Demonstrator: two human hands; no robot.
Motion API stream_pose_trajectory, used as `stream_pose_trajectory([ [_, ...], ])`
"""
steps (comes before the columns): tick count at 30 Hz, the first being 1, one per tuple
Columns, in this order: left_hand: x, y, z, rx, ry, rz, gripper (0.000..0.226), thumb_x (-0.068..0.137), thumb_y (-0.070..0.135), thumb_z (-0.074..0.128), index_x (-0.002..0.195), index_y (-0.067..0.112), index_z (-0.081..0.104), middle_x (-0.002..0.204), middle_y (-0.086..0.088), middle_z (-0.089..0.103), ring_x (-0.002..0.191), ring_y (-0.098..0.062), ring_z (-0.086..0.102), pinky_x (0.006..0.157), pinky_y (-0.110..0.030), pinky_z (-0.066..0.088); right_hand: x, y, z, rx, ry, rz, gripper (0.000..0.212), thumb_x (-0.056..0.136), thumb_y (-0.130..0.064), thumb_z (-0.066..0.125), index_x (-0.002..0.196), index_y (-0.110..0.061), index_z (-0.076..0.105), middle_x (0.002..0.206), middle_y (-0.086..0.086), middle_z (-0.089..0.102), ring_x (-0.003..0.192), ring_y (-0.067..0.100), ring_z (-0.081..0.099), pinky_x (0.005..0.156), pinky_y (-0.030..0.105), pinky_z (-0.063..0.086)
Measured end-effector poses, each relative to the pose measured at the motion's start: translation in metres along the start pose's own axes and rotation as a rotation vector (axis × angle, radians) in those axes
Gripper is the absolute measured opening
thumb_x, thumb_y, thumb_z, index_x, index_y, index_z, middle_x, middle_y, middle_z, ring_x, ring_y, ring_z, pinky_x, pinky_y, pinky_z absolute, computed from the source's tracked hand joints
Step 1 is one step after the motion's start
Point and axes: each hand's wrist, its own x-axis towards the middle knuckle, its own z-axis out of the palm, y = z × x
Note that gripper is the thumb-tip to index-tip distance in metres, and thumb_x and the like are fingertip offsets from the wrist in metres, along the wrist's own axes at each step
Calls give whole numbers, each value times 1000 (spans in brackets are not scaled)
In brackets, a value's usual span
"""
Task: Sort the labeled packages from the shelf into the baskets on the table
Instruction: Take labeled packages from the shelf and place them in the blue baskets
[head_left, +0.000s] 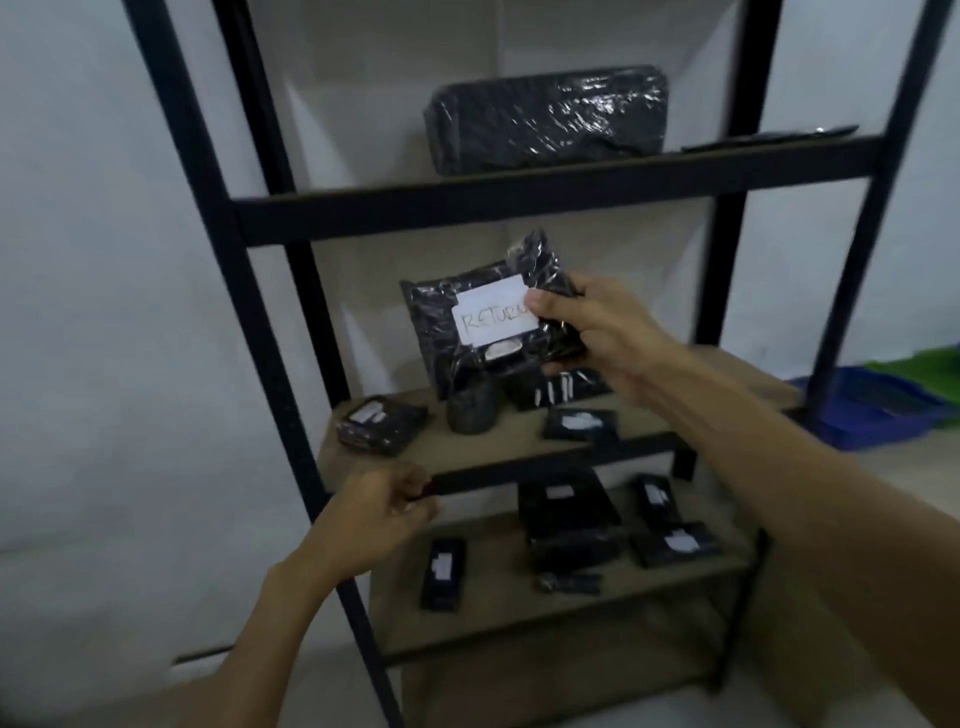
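My right hand (587, 325) is shut on a black plastic-wrapped package (457, 332), held up in front of the middle shelf (519, 447); its white label (493, 314) reads "RETURN", with my thumb over the last letter. My left hand (387, 506) hangs loosely curled by the front rail of that shelf, and whether it touches the rail is unclear. Several smaller black labeled packages lie on the middle shelf, among them one at the left (382, 423), and more on the lower shelf (569, 525). A large black wrapped parcel (545, 117) sits on the upper shelf.
The black metal shelf frame (218, 218) stands against white walls. A blue basket (872, 410) and a green one (930, 366) show at the far right behind the shelf post. A flat black packet (769, 139) lies at the upper shelf's right end.
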Motion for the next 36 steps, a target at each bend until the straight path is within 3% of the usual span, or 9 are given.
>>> stream_pose_trajectory([
  [8,-64,61,101,-128,-157,16,28,82,39,71,106,24,67,95,15,67,87,2,64,78,-22,53,-146,56,-72,153,103,153,25,89,-21,62,109,-9,65,95,7,73,76,15,67,51,25,53],
  [11,-72,102,138,-110,-167,68,11,83,36,70,81,34,59,62,22,60,65,12,58,57,-8,40,-189,71,-112,164,183,177,21,88,-20,62,106,-11,66,93,8,74,75,16,68,53,26,53],
  [14,-76,152,182,-147,-204,96,32,86,31,68,62,31,46,48,22,54,47,8,50,45,-12,32,-232,82,-163,186,253,211,21,89,-17,63,108,-8,65,100,15,72,80,23,68,56,28,53],
  [16,-76,183,212,-182,-258,101,21,85,27,69,68,31,57,54,26,59,54,9,55,50,-9,35,-258,88,-201,170,304,237,24,89,-17,63,110,-5,64,97,15,71,76,23,66,52,28,51],
  [18,-72,214,241,-229,-304,112,12,84,18,71,90,28,69,78,25,69,75,11,63,66,-9,46,-282,93,-240,163,372,269,25,90,-15,61,111,-2,62,90,11,71,70,19,65,49,26,49],
  [22,-65,274,294,-254,-367,154,22,84,9,67,91,30,70,90,20,72,88,8,65,77,-11,49,-316,100,-310,139,431,313,25,90,-15,61,112,-3,63,111,23,66,86,33,69,72,45,56],
  [26,-48,318,339,-243,-443,186,18,81,13,67,97,21,72,94,10,74,90,3,66,84,-18,52,-335,107,-366,220,499,347,22,91,-6,56,112,0,61,83,8,72,62,11,68,48,20,50],
  [30,-15,346,382,-263,-518,202,38,74,44,67,106,24,69,101,12,72,95,-1,67,88,-33,54,-337,124,-420,203,525,379,23,91,-11,57,112,-3,62,87,7,72,64,9,68,51,17,49],
  [36,56,376,460,-242,-502,221,22,86,32,66,106,25,68,98,14,70,90,2,65,85,-29,55,-311,154,-501,144,631,438,22,91,-15,57,109,-6,63,89,8,72,64,11,67,52,19,49],
])
